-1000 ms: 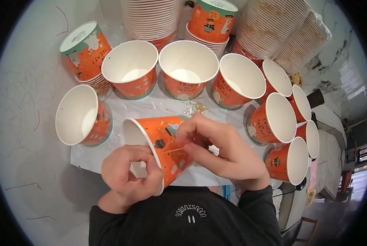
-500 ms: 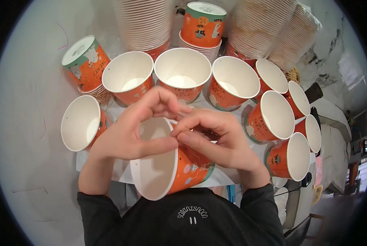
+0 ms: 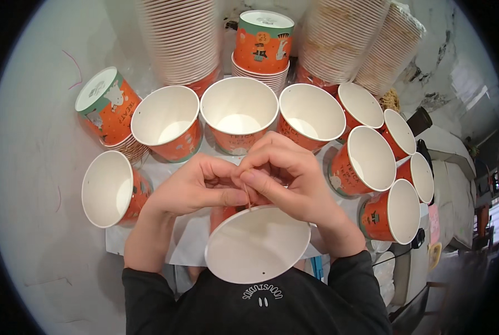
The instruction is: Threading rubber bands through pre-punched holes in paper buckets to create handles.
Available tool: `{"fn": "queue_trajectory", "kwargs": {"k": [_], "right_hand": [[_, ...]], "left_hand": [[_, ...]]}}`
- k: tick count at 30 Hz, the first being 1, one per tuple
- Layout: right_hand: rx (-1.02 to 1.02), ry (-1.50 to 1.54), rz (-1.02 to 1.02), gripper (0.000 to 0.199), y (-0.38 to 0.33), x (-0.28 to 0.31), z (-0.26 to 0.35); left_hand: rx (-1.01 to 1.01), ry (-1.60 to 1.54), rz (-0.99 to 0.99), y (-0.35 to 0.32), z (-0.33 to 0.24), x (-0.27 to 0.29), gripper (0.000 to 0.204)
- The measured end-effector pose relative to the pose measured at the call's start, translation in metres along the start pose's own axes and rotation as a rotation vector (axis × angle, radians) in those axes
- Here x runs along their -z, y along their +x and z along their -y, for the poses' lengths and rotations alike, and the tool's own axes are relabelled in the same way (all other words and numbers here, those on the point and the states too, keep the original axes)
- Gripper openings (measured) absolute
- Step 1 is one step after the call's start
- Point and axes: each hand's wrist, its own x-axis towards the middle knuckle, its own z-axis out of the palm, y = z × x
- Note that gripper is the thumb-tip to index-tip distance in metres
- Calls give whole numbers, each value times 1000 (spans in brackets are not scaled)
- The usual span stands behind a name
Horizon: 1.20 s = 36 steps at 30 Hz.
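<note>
Nearest, below the hands, a black cloth shirt [image 3: 249, 312] with white printing spans the lower edge; just above it lies a large round paper cup, orange outside and smooth white inside [image 3: 258, 243], tipped on its side with its wide mouth facing the person and a small punched hole in the lower wall near the rolled rim; directly above its upper rim, the bare right hand [image 3: 286, 176] has thumb and forefinger pinched together on a thin tan strand of string [image 3: 248, 196], which runs down to that rim; the bare left hand [image 3: 207, 181] meets it, fingers curled and thumb beside the strand, though whether it grips anything cannot be told; beneath spreads a smooth white tabletop [image 3: 185, 245]; beyond, an arc of open orange paper cups with white interiors [image 3: 239, 114] stands upright; behind these, green-based orange cups [image 3: 265, 44] sit upside down on nested stacks, beside tall ribbed columns of cups in clear crinkled plastic [image 3: 344, 39]; a pale grey surface with thin scribbled lines [image 3: 43, 167] fills the left, and a light grey upholstered sofa [image 3: 447, 190] stands in the room at right.
</note>
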Motion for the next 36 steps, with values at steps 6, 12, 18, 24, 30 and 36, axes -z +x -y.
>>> {"fn": "queue_trajectory", "kwargs": {"k": [6,12,18,24,30,36], "right_hand": [[-84,-156,138,14,8,29,1],[202,-593,131,27,10,31,-2],[276,-475,69,25,21,15,-23],[132,-264,79,13,23,19,-30],[2,-207,-51,9,19,5,-30],[38,-474,-54,7,18,4,-24]], "left_hand": [[66,-152,-110,-2,12,17,13],[123,-231,-137,0,12,28,17],[100,-120,-30,3,7,26,17],[145,-95,-118,0,9,36,14],[95,-157,-161,2,6,36,12],[-98,15,-270,10,15,27,9]]}}
